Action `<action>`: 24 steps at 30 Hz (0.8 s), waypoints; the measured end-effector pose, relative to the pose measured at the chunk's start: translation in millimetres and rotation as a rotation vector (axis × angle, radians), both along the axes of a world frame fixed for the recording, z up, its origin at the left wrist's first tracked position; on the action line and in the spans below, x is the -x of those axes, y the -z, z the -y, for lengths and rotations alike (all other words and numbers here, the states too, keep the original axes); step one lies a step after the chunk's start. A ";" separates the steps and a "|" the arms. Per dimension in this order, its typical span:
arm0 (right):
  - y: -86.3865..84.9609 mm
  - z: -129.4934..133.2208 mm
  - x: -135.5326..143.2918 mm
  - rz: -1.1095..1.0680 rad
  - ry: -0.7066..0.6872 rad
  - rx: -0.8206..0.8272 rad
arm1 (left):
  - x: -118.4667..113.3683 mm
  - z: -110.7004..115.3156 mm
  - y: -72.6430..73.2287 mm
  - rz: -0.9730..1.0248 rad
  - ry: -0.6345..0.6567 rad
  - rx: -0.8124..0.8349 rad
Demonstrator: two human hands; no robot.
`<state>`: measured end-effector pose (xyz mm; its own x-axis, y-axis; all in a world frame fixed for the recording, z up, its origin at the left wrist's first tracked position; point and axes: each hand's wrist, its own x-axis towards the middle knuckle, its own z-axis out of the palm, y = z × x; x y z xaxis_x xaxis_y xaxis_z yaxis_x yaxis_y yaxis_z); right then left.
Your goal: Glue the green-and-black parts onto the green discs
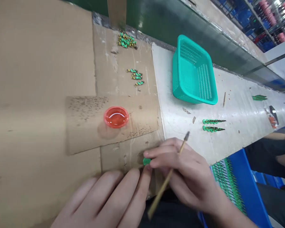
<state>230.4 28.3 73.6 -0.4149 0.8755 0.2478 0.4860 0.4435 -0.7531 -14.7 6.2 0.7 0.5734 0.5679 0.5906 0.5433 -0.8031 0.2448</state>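
Observation:
My right hand (187,172) is closed, with a thin wooden paintbrush (165,183) held across its fingers, dark tip upward. Its thumb and fingertips also meet at a small green piece (146,161), most of which they cover. My left hand (109,199) lies to the left with its fingers bent and close together, its index fingertip against the same piece. The piece's exact kind is hidden. Beyond the hands stands a small red dish (116,117) of clear-looking liquid on a speckled cardboard sheet (85,133).
Small green, yellow and dark figures lie in a pile (127,40) and a short row (136,76). A teal basket (194,76) stands behind. Two green-and-dark rows (213,121) lie right. A blue crate (249,186) holds green pieces. Another person's arm (283,136) shows at the right edge.

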 end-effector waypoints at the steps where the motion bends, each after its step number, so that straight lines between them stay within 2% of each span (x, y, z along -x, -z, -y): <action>1: -3.8 -5.3 -3.8 0.038 -0.086 -0.017 | -1.6 -2.2 -9.2 -0.040 -0.022 0.061; 3: -7.3 -13.7 -9.9 0.125 -0.195 -0.033 | -6.0 -4.5 -29.4 -0.121 -0.021 0.147; 5: -3.4 -19.1 -13.1 0.151 -0.224 -0.091 | -9.8 -5.0 -45.4 -0.080 -0.041 0.236; 7: 4.8 -21.3 -13.1 0.123 -0.229 -0.146 | -11.4 -2.8 -55.6 -0.122 -0.070 0.298; 10: 15.9 -16.8 -9.9 0.065 -0.185 -0.264 | -11.3 9.3 -65.6 -0.229 -0.110 0.312; 13: 24.1 -4.7 -5.8 0.031 -0.060 -0.371 | 2.0 21.4 -71.9 -0.178 -0.138 0.352; 15: 29.2 4.4 -3.5 0.024 0.037 -0.372 | 29.6 16.8 -76.2 -0.075 -0.237 0.424; 16: 31.5 8.6 -2.9 0.022 0.078 -0.349 | 49.9 8.7 -79.7 -0.052 -0.342 0.460; 18: 35.5 15.5 -3.7 0.001 0.144 -0.288 | 99.2 -18.8 -91.2 -0.065 -0.594 0.437; 20: 38.8 19.6 -6.8 -0.042 0.175 -0.232 | 149.4 -54.6 -107.6 -0.117 -0.793 0.427; 22: 42.0 21.3 -10.8 -0.077 0.199 -0.184 | 188.4 -88.8 -123.8 -0.210 -0.871 0.466; 24: 45.4 21.6 -13.8 -0.095 0.206 -0.156 | 210.5 -113.8 -134.3 -0.307 -0.872 0.524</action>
